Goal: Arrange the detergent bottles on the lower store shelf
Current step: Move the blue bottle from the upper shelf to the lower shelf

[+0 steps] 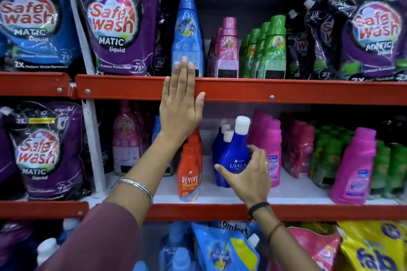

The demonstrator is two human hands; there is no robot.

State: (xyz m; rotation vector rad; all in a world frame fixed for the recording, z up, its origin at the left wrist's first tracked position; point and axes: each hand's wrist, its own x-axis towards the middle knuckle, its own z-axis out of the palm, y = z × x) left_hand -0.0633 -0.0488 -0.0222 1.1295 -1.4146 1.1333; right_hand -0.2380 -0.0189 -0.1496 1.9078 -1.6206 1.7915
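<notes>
A dark blue Ujala bottle (234, 151) with a white cap stands tilted at the front of a short row of the same bottles on the middle white shelf (242, 193). My right hand (248, 176) curls around its lower front, thumb and fingers touching it. To its left stands a row of orange Revive bottles (189, 171). My left hand (181, 103) lies flat and open against the red shelf rail (264, 91) above, fingertips reaching a tall light blue bottle (187, 35).
Pink bottles (273, 152) stand right of the Ujala row, then a lone pink bottle (354, 167) and green bottles (323, 156). Purple Safe Wash pouches (41, 152) fill the left. Below, blue Comfort pouches (224, 251) and a yellow Fab pouch (374, 248) crowd the bottom shelf.
</notes>
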